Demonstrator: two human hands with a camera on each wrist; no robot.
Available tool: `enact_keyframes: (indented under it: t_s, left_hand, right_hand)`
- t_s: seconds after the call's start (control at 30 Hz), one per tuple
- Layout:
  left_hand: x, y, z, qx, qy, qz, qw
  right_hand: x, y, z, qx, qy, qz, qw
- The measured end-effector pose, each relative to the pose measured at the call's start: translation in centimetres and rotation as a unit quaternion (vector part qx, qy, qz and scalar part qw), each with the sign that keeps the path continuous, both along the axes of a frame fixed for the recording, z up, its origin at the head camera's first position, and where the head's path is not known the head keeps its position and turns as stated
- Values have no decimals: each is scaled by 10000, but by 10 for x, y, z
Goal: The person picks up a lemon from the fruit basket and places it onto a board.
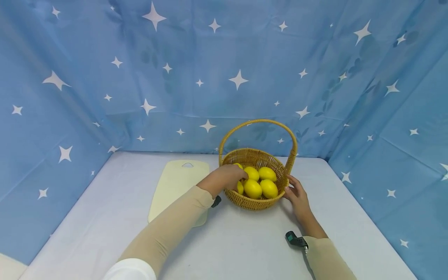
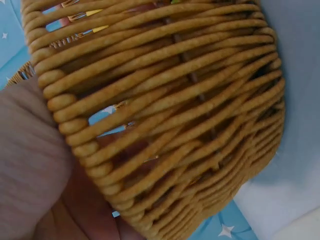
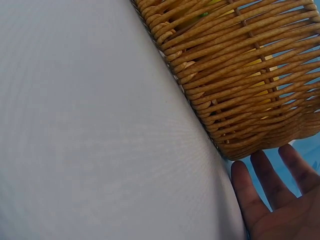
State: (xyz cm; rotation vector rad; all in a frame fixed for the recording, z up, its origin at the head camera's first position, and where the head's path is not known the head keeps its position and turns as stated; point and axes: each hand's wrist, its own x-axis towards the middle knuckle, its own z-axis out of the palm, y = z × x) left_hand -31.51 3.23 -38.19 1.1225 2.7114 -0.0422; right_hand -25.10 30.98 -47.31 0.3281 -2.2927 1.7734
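A woven wicker basket (image 1: pixel 257 204) with a tall arched handle (image 1: pixel 259 121) stands on the white table and holds several yellow lemons (image 1: pixel 252 188). My left hand (image 1: pixel 235 175) reaches over the basket's left rim, its fingers curled round a lemon that shows only at its edges. My right hand (image 1: pixel 292 186) rests with straight fingers against the basket's right outer wall. The left wrist view is filled by the basket wall (image 2: pixel 175 100) with my palm (image 2: pixel 75 210) beside it. In the right wrist view, straight fingers (image 3: pixel 270 195) lie beside the basket (image 3: pixel 240 75).
A pale cream cutting board (image 1: pixel 176 182) lies flat to the left of the basket, partly under my left forearm. Blue star-patterned cloth (image 1: pixel 224 77) walls in the table (image 1: pixel 245 241) at the back and on both sides.
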Motion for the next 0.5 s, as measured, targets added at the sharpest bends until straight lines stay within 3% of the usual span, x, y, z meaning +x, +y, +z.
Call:
enact_keyframes:
  t_s: [0.27, 0.5]
  left_hand:
    - [-4, -6, -2, 299, -91, -205, 9993]
    - [-3, -12, 8, 582, 309, -515, 9965]
  right_hand:
    - [6, -6, 7, -5, 14, 70, 10000]
    - [4, -4, 7, -25, 23, 110, 9999]
